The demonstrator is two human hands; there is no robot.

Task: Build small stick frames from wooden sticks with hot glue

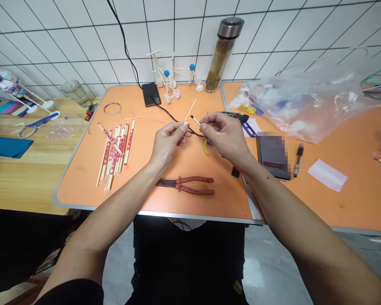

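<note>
Left hand (168, 144): pinching a thin wooden stick (191, 110) between thumb and fingertips.
Right hand (225, 134): gripping a short dark-tipped stick (195, 120) the same way.
Location: both sticks are hovering tip to tip above the orange table (82, 186), at 12 o'clock from the red-handled pliers (186, 185).
Progress: small wheeled stick models (167, 91) are standing assembled at 12 o'clock; paper-wrapped chopsticks (116, 152) are lying unopened at 9 o'clock.

Field notes: red-handled pliers (184, 185) are lying across the near orange surface (79, 182); paper-wrapped chopsticks (116, 152) are crowding its left side; a black cable (152, 103) is crossing between the left hand (168, 142) and right hand (225, 135); a gap is opening between chopsticks and pliers.
</note>
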